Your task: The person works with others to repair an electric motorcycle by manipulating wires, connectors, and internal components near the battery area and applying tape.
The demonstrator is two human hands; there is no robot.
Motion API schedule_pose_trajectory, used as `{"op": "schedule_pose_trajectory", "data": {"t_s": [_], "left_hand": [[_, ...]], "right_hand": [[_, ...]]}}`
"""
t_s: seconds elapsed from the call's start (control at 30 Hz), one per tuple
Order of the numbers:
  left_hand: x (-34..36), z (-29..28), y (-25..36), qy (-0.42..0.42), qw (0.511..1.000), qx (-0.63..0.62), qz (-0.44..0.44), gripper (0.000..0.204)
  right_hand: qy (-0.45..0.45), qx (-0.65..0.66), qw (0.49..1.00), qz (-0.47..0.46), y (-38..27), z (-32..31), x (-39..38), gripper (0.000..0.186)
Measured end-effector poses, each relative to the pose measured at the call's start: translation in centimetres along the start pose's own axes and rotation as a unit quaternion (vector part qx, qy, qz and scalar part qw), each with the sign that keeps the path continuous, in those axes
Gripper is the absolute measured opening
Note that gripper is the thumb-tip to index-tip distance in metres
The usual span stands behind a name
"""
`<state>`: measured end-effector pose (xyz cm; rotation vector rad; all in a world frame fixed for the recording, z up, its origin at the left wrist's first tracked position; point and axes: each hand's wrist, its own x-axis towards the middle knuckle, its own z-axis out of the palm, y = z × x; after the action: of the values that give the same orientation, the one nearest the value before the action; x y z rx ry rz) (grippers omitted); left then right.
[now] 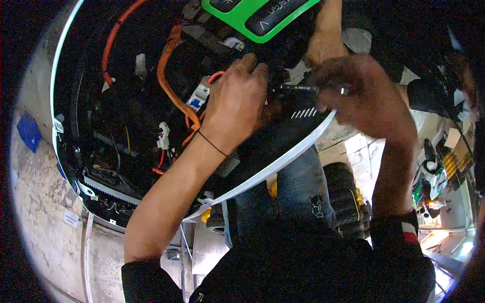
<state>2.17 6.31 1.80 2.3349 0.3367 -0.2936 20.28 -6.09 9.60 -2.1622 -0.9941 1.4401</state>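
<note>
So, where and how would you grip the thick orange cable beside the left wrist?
Probably pinch the cable midway, coming from the left: it bows out that way, uncovered, while the left hand and white connector crowd its lower right.

Orange cable (161, 76), green frame (237, 19), white rim (283, 164), blue jeans (299, 184)

The bare right hand (366, 96) is blurred, its hold unclear; the bare left hand (236, 101) hides its fingertips; the top edge crops a bright-green plastic frame (237, 22).
</note>
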Motion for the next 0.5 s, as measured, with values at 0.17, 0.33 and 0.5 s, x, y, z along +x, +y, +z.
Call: {"op": "schedule_pose_trajectory", "data": {"t_s": [0.17,0.33,0.5], "left_hand": [[0.6,-0.6,0.8,-0.026,1.000,-0.004,-0.011,0.042],[0.6,-0.1,0.3,-0.047,0.999,0.005,-0.002,0.039],[0.7,-1.0,1.4,-0.024,0.999,0.017,-0.027,0.038]], "right_hand": [[-0.110,0.185,0.973,0.085,4.8,-0.6,2.6,0.018],[-0.107,0.234,0.958,0.129,7.0,0.7,4.0,0.019],[-0.128,0.408,0.892,0.144,9.5,2.5,5.1,0.023]]}}
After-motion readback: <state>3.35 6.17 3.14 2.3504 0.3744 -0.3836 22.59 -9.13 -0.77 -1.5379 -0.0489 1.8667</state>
